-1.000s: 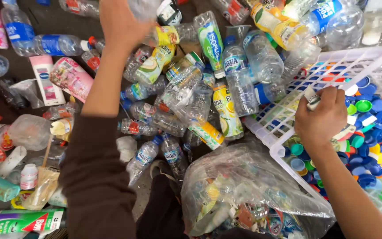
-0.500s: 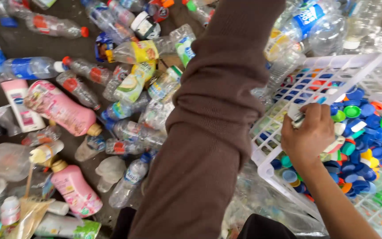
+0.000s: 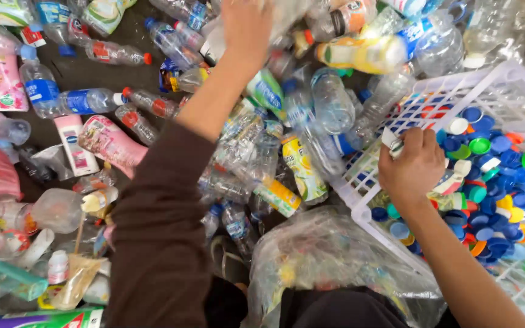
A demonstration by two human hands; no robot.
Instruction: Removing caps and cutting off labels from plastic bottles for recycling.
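Left hand point(image 3: 247, 27) was stretched out to the far end of the bottle pile point(image 3: 287, 121), fingers curled down onto a clear crushed bottle point(image 3: 287, 15) up there. Looked like my grip had closed on it, but the hand hid the contact, so can't say for sure.

Right hand point(image 3: 417, 167) sat over the near corner of the white crate point(image 3: 487, 82), grip pinched shut on a small white cap point(image 3: 391, 140) at the fingertips. Crate was to my right, touching the edge of the pile.

Progress, judged from layout: a good layer of caps point(image 3: 499, 182) already lay in the crate, mostly blue, some green, white, orange and yellow. Lots left though: many bottles on the floor point(image 3: 86, 73) carried caps, e.g. the red-capped bottle point(image 3: 116, 53) and the blue-labelled one point(image 3: 71, 100) at my left. Pink containers point(image 3: 110, 143) lay untouched further left. Clear plastic bag point(image 3: 329, 267) of mixed scrap sat just in front of me, between my arms.
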